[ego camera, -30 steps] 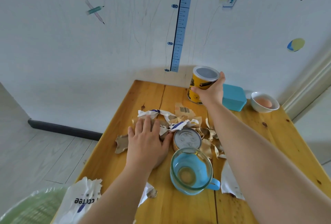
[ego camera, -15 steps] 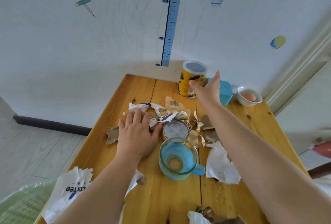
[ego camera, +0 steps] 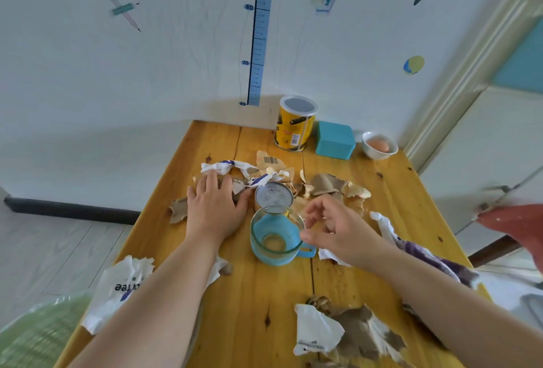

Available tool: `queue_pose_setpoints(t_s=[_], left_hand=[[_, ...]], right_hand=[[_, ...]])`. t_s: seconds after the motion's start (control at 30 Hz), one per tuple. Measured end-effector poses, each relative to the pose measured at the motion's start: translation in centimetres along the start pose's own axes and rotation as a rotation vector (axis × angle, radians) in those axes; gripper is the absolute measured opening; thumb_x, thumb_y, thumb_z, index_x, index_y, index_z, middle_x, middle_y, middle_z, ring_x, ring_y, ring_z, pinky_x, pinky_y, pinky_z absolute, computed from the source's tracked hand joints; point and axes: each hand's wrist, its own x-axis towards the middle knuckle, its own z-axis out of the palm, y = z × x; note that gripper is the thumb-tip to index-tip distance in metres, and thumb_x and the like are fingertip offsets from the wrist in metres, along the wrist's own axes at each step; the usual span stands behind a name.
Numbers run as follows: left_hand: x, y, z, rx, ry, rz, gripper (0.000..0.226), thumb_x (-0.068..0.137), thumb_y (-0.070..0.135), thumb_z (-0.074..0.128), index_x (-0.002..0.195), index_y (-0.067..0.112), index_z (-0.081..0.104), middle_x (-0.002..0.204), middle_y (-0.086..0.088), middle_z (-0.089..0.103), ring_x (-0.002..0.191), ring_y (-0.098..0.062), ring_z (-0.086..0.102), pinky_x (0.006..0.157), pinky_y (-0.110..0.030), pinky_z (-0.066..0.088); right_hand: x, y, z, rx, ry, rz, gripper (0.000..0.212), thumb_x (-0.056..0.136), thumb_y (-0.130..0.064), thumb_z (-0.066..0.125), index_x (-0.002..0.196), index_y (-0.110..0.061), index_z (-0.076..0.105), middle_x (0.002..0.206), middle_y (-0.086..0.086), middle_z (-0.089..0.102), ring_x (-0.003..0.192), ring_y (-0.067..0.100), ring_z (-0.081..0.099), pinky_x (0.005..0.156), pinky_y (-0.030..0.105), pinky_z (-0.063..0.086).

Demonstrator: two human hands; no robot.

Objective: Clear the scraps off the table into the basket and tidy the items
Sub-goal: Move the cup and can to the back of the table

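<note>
Head view shows the torn paper scraps (ego camera: pixel 326 188) heaped mid-desk (ego camera: pixel 258 294), and your left hand (ego camera: pixel 216 209) rests on their left part with its grip spread flat, fingers straight. Your right hand (ego camera: pixel 338 226) hovers just right of the glass cup (ego camera: pixel 274 235), its grip loosely curled and pinching nothing, with a round tin (ego camera: pixel 273 194) just behind the cup. The green basket (ego camera: pixel 35 332) sits blurred off the front-left corner, while a yellow can (ego camera: pixel 295 123), teal box (ego camera: pixel 334 140) and bowl (ego camera: pixel 379 145) stand along the wall.
</note>
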Motion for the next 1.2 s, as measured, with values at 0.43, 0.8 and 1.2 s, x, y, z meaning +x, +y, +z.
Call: queue_pose_setpoints(t_s=[0.43,0.8,1.2], left_hand=[[0.1,0.0,-0.1,-0.018,-0.006,0.001,0.067,0.085,0.063,0.021,0.127,0.017,0.045,0.142,-0.012,0.036,0.131,-0.032,0.031,0.107,-0.053,0.024],[0.0,0.1,-0.2,-0.002,-0.009,0.006,0.065,0.087,0.062,0.024,0.129,0.016,0.045,0.142,-0.012,0.037,0.131,-0.032,0.031,0.107,-0.052,0.025],[-0.3,0.2,-0.4,0.007,-0.001,0.013,0.062,0.086,0.056,0.023,0.128,0.015,0.044,0.140,-0.011,0.039,0.130,-0.030,0.032,0.106,-0.049,0.027]], right_hand=[[0.0,2.1,1.3,-0.075,-0.016,0.056,0.016,0.074,-0.028,0.074,0.066,-0.028,0.060,0.065,-0.014,0.054,0.057,-0.010,0.047,0.055,0.007,0.040],[-0.2,1.8,1.2,0.187,-0.134,0.149,0.024,0.091,-0.023,0.054,0.068,-0.017,0.059,0.062,0.001,0.064,0.050,0.001,0.055,0.049,0.014,0.042],[0.2,0.7,-1.5,0.286,0.031,-0.084,0.036,0.093,-0.004,0.041,0.061,-0.020,0.047,0.054,-0.007,0.049,0.054,0.011,0.043,0.056,0.019,0.040]])
